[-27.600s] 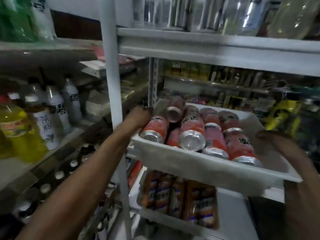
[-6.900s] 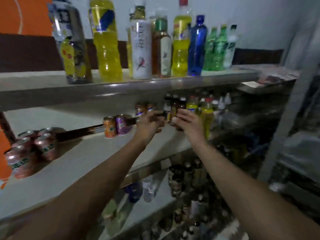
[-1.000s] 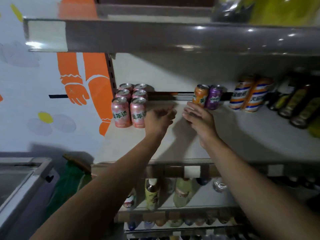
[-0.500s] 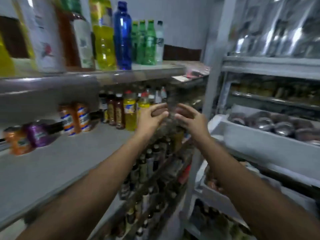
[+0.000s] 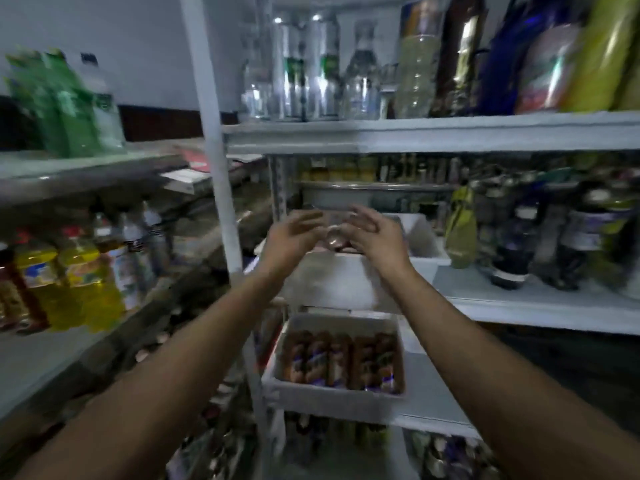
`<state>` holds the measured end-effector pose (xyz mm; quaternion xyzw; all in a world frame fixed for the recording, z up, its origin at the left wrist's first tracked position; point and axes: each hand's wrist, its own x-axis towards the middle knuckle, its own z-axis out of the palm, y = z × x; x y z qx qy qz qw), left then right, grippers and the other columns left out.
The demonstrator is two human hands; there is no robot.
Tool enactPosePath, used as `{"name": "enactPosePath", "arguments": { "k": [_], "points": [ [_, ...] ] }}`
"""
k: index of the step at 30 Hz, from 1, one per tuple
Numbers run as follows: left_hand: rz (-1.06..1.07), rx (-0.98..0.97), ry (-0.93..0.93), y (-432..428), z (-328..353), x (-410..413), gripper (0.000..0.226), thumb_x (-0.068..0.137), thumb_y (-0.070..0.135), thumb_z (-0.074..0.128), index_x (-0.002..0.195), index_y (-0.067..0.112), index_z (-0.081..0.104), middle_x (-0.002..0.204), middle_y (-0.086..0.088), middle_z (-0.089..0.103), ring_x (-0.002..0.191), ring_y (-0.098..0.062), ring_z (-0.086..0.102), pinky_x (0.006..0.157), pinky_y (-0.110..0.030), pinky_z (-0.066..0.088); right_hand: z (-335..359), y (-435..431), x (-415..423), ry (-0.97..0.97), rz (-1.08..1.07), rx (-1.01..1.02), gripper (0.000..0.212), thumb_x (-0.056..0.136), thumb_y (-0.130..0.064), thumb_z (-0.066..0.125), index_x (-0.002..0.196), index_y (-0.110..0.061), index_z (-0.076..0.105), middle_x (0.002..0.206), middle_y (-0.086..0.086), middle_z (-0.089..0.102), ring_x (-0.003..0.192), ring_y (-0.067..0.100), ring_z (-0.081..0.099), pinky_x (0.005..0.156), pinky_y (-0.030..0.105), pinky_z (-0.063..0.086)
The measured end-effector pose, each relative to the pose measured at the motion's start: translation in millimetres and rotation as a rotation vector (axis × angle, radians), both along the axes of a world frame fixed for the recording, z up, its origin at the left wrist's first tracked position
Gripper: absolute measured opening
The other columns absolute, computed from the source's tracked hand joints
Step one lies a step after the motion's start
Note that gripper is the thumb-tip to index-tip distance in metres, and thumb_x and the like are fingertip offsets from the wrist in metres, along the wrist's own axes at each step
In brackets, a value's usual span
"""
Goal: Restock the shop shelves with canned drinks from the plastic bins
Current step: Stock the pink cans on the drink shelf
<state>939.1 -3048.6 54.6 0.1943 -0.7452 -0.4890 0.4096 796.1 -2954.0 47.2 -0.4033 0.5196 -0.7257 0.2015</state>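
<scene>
Above the white rectangular plastic bin (image 5: 332, 282), left hand (image 5: 294, 235) and right hand (image 5: 375, 233) hover released, grasping nothing, a silver-topped drink can (image 5: 334, 240) between them.

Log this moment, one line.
phase: reach | left hand: open, empty | right hand: open, empty | target: upper white bin | lower bin: stocked

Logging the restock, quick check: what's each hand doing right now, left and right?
Left hand: open, fingers relaxed, holding nothing.
Right hand: open, fingers relaxed, holding nothing.
</scene>
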Motion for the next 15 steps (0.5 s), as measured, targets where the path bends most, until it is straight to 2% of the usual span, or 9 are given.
{"name": "enactPosePath", "arguments": {
  "k": [2,3,4,5,7,9,11,13,15],
  "points": [
    [0.004,-0.071,-0.035,7,3,-25,0.037,0.089,0.017,0.074,0.125,0.012,0.068,0.114,-0.011,0.074,0.105,-0.024,0.071,0.083,-0.027,0.057,2,11,-24,-0.052,-0.010,-0.019,0.035,0.083,0.004,0.072,0.116,-0.008,0.071,0.081,0.015,0.069,0.077,0.020,0.066,0.072,0.021,0.056],
    [-0.008,-0.076,-0.057,8,3,-37,0.034,0.090,0.016,0.073,0.123,0.012,0.068,0.114,-0.011,0.074,0.105,-0.024,0.071,0.082,-0.025,0.057,2,14,-36,-0.066,-0.040,-0.024,0.034,0.084,0.007,0.070,0.114,-0.006,0.070,0.071,0.001,0.069,0.076,0.012,0.064,0.076,0.023,0.055],
    [-0.030,-0.060,-0.071,11,3,-49,0.031,0.092,0.011,0.070,0.123,0.010,0.068,0.114,-0.011,0.074,0.106,-0.024,0.071,0.079,-0.022,0.057,1,17,-48,-0.065,-0.072,-0.027,0.034,0.086,0.012,0.065,0.117,-0.001,0.066,0.068,-0.005,0.069,0.075,0.008,0.062,0.078,0.023,0.054],
    [-0.047,-0.058,-0.092,12,3,-61,0.030,0.094,0.009,0.069,0.123,0.007,0.068,0.115,-0.012,0.073,0.107,-0.024,0.070,0.076,-0.020,0.056,3,21,-56,-0.054,-0.099,-0.028,0.037,0.087,0.015,0.063,0.122,0.004,0.062,0.075,0.000,0.072,0.074,0.005,0.062,0.076,0.020,0.055],
    [-0.079,-0.066,-0.129,19,3,-83,0.029,0.092,0.009,0.071,0.121,0.006,0.070,0.112,-0.010,0.074,0.106,-0.024,0.070,0.079,-0.022,0.057,5,29,-69,-0.010,-0.142,-0.028,0.041,0.089,0.010,0.065,0.129,0.003,0.060,0.107,0.019,0.072,0.076,0.005,0.067,0.071,0.018,0.058],
    [-0.113,-0.077,-0.182,25,2,-102,0.023,0.092,0.011,0.072,0.114,0.014,0.073,0.106,-0.006,0.076,0.101,-0.023,0.072,0.086,-0.032,0.058,6,37,-80,-0.023,-0.141,-0.029,0.044,0.090,0.004,0.068,0.133,-0.003,0.060,0.122,0.017,0.069,0.093,0.014,0.072,0.075,0.029,0.061],
    [-0.128,-0.084,-0.244,30,2,-117,0.014,0.094,0.016,0.069,0.107,0.018,0.074,0.100,-0.010,0.076,0.093,-0.028,0.073,0.083,-0.039,0.059,7,42,-92,-0.039,-0.154,-0.022,0.047,0.091,0.001,0.069,0.136,-0.006,0.058,0.117,0.011,0.070,0.112,0.027,0.068,0.088,0.041,0.060],
    [-0.123,-0.123,-0.302,31,2,-130,0.014,0.094,0.024,0.070,0.101,0.014,0.075,0.095,-0.016,0.075,0.091,-0.035,0.072,0.082,-0.046,0.059,8,44,-103,-0.004,-0.188,-0.011,0.049,0.090,0.000,0.070,0.136,-0.006,0.058,0.103,-0.001,0.070,0.119,0.028,0.065,0.097,0.044,0.056],
    [-0.065,-0.143,-0.379,31,6,-140,0.022,0.092,0.031,0.071,0.102,0.011,0.074,0.091,-0.013,0.075,0.083,-0.028,0.072,0.073,-0.038,0.059,7,44,-112,-0.002,-0.206,-0.016,0.048,0.088,0.001,0.072,0.134,-0.007,0.059,0.102,-0.004,0.069,0.120,0.026,0.064,0.100,0.048,0.055]
  ]
}}
